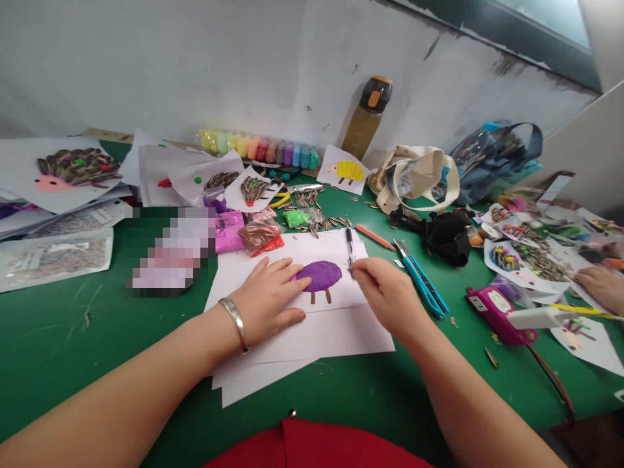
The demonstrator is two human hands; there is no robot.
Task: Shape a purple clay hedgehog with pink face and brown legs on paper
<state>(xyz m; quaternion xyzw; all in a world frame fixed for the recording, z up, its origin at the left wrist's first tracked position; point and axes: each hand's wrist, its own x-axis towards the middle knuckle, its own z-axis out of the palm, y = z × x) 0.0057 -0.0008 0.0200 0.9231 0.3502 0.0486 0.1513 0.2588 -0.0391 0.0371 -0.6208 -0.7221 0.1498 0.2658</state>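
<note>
A purple clay oval with two short brown legs lies on white paper. My left hand, with a silver bangle at the wrist, rests flat with fingers spread, fingertips over the oval's left edge. To the right of the clay, my right hand has its fingers closed at the near end of a black pen with a clear barrel. Its fingertips partly hide that end. Just beyond are an orange clay stick and a blue utility knife.
Bagged clay, loose sunflower seeds and a yellow hedgehog picture lie behind the paper. A bottle stands by the wall. At right are a magenta glue gun and another person's hand.
</note>
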